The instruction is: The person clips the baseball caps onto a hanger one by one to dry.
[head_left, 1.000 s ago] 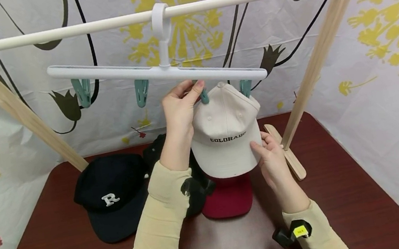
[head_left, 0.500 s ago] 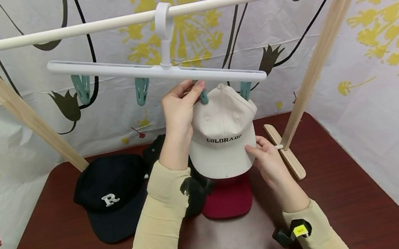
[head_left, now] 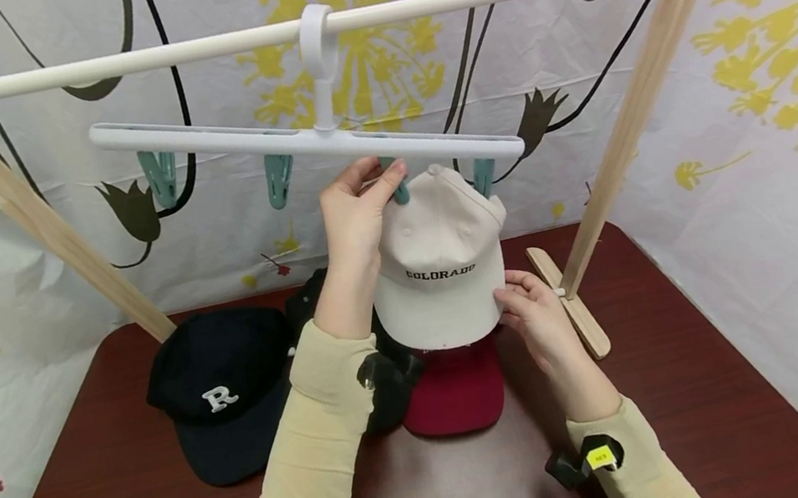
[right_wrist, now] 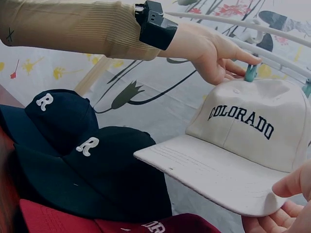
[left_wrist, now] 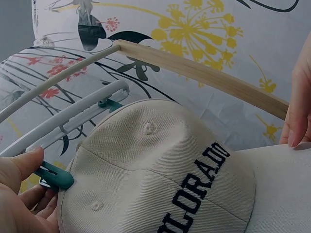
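Observation:
A cream baseball cap (head_left: 435,223) lettered COLORADO hangs below the right half of a white clip hanger (head_left: 211,146). My left hand (head_left: 353,217) pinches a teal clip (left_wrist: 58,175) between thumb and fingers; the clip's tip sits on the cap's left edge in the left wrist view. Another teal clip (head_left: 484,176) is at the cap's far side, its bite partly hidden. Lower down, my right hand (head_left: 537,311) pinches the edge of the brim (right_wrist: 209,170), thumb on top and fingers underneath.
The hanger hooks over a white rod (head_left: 117,65) between wooden posts (head_left: 642,112). On the table (head_left: 693,412) lie a navy cap (head_left: 232,363) with an R, a dark green cap (right_wrist: 112,170) and a red cap (head_left: 459,392). More teal clips (head_left: 279,181) hang at left.
The cream cap's brim and my right hand have shifted slightly left. The hanger's left end has risen a little. My left hand stays at the clip.

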